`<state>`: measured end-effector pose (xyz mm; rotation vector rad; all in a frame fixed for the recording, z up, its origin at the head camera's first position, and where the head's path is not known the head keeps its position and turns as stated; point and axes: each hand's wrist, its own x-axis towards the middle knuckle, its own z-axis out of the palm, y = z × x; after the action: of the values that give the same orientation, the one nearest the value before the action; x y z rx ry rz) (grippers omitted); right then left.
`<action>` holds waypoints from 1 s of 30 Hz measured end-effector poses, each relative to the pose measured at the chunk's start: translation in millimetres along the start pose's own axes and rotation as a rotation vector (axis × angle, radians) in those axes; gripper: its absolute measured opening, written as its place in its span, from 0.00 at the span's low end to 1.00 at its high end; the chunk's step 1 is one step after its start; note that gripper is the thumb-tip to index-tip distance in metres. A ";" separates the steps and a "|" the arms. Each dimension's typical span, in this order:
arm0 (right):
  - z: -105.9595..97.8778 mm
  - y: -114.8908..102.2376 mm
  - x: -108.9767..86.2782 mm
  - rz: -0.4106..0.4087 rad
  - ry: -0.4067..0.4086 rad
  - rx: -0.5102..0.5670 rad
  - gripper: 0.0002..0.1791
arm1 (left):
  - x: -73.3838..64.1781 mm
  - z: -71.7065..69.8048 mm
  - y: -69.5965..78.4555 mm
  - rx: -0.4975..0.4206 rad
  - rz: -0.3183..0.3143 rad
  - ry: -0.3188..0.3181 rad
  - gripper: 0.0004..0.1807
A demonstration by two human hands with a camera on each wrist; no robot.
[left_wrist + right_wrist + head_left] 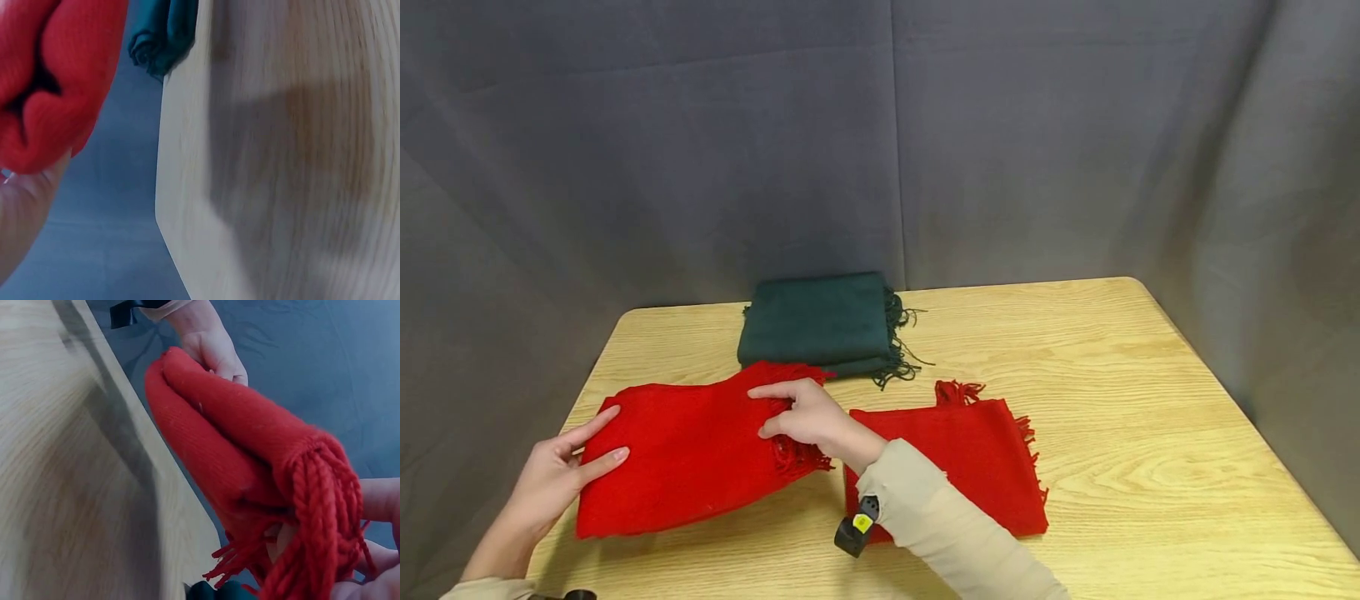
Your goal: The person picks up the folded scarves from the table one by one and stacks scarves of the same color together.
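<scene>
A folded red scarf with fringe at its right end is held up above the table, its shadow falling on the wood. My left hand grips its left end, thumb and a finger showing on top. At the fringed end my right hand pinches it, with some fingers hidden beneath the cloth. The right wrist view shows the thick folded layers of the scarf and its hanging fringe. A second folded red scarf lies on the table, partly covered by my right forearm.
A folded dark green scarf lies at the table's back edge, its fringe pointing right. The light wooden table has rounded back corners. Behind it hangs a grey curtain.
</scene>
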<state>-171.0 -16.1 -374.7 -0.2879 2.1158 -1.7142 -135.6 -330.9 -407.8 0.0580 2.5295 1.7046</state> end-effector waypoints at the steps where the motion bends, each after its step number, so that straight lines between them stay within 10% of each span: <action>1: -2.6 -0.7 -1.2 0.000 -0.005 0.001 0.25 | 0.4 1.4 1.2 0.031 0.004 0.008 0.33; 15: -35.9 -11.9 -17.7 -0.020 -0.018 -0.039 0.25 | 8.2 22.5 15.1 0.036 0.057 0.040 0.33; 22: -46.0 -16.8 -24.5 -0.033 -0.027 -0.013 0.25 | 35.8 11.0 -49.8 -0.208 0.137 0.001 0.33; 30: -62.5 -20.0 -31.5 -0.092 -0.056 -0.025 0.26 | 16.2 34.7 12.5 -0.194 0.191 -0.009 0.32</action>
<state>-171.3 47.5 -339.3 -0.4420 2.1147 -1.7106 -148.6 -292.9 -410.1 0.3015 2.4060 2.0064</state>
